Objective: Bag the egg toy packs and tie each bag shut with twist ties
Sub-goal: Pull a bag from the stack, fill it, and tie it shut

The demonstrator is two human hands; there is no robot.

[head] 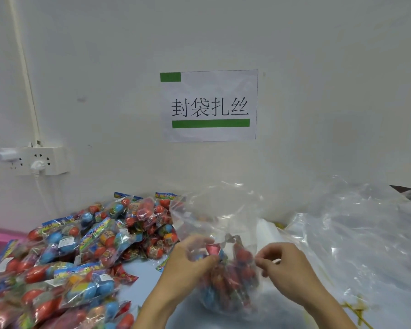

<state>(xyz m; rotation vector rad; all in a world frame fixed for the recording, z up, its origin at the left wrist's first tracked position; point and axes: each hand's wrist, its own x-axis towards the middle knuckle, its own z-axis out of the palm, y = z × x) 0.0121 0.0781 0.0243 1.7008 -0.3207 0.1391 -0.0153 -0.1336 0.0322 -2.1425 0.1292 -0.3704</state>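
Here, both the left hand (195, 257) and right hand (280, 269) pinch the clear crinkled plastic bag (226, 288) of egg packs, gathering its neck for tying; the loose colourful packs pile (76, 252) waits at nine o'clock.

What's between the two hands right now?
In the head view, the gathered neck of the clear plastic bag of red and blue egg toy packs sits between the left hand and right hand; both pinch it.
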